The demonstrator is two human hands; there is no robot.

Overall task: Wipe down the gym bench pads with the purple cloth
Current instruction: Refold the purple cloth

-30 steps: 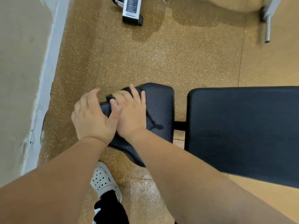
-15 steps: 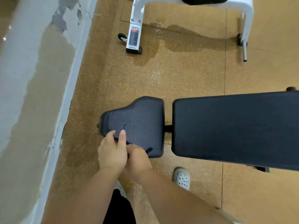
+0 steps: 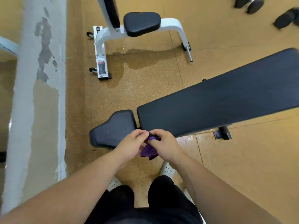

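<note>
Cloth (image 3: 148, 151): purple, bunched, held between my hands above the floor (image 3: 145, 88), just off the seat pad's near edge.
Left grip (image 3: 131, 145): fingers curled, pinching the cloth's top.
Right grip (image 3: 165, 146): curled round the cloth too.
Seat pad (image 3: 113, 128): black, beside the back pad (image 3: 218, 102).

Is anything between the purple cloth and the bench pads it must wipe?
Nothing visible. The left hand and right hand hold the purple cloth by the seat pad and long pad, whose tops lie bare.
</note>
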